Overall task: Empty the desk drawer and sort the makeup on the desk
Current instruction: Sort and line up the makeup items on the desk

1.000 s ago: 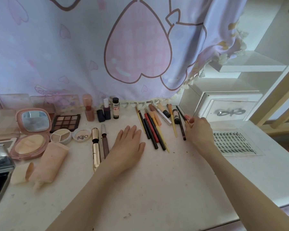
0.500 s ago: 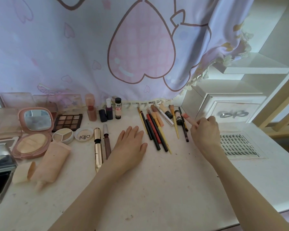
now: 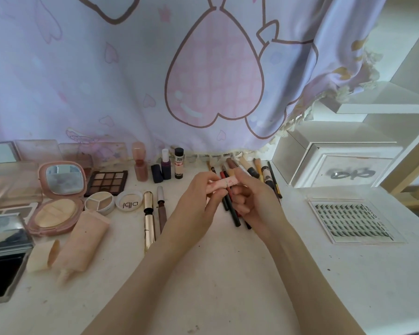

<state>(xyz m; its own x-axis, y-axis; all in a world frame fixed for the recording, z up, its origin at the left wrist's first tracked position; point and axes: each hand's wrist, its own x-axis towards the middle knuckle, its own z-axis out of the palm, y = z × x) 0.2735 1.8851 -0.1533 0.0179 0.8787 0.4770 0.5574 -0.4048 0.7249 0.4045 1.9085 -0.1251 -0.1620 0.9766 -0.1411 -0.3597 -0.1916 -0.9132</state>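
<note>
- Hands: our left hand point(image 3: 198, 197) and right hand point(image 3: 253, 201) both pinch a pink tube point(image 3: 224, 184), held level above the pencils point(image 3: 235, 215) on the bench point(image 3: 228, 274).

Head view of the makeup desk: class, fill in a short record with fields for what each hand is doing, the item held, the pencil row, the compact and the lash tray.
left hand: grips the left end of the pink stick
right hand: grips its right end
pink stick: held level above the desk, over the pencil row
pencil row: lying on the desk beneath the hands
compact: open, mirror up, at the left
lash tray: flat at the right
</note>
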